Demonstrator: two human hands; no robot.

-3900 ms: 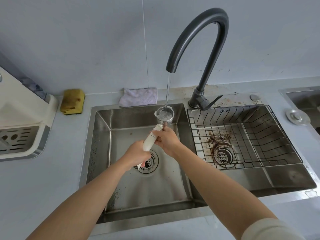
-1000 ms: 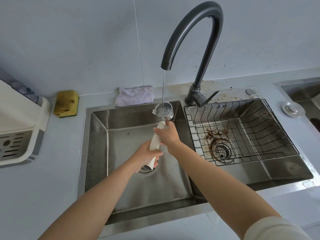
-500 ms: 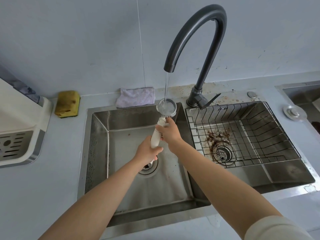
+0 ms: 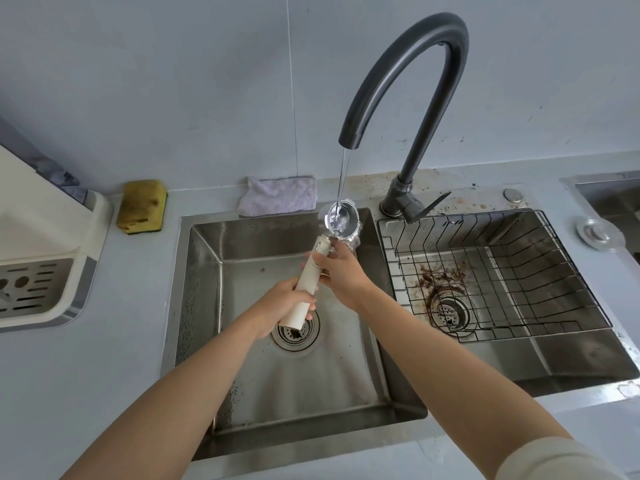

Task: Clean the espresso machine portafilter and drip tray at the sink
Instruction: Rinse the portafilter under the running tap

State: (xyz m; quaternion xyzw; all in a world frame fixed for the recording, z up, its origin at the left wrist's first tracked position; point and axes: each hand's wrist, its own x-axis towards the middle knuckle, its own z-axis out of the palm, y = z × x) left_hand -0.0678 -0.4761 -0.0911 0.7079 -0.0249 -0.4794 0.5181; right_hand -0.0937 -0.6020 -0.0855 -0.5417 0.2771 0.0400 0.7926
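Rinsing under way at upper centre of the frame: portafilter held over the back of the left sink basin, basket mouth turned up to catch the thin stream of water from the dark gooseneck faucet. Gripped low on the cream handle by the left hand, fingers curled fast round it just above the drain; clasped higher, by the metal neck, by the right hand, fingers and thumb closed round the handle's top. Long axis running from lower left at the drain up and slightly right to the basket beneath the spout. Basket lying just beyond the right-hand fingertips, toward the top of the frame, so nearer the right hand than the left; probably best tipped out from that upper grip, with the left steadying the tail. Off to the right, in the second basin, a wire rack over dark coffee grounds. Along the back ledge, a yellow sponge and a pale cloth. At far left, well apart from both hands, a slotted grate, seemingly the drip tray, not yet at the sink.
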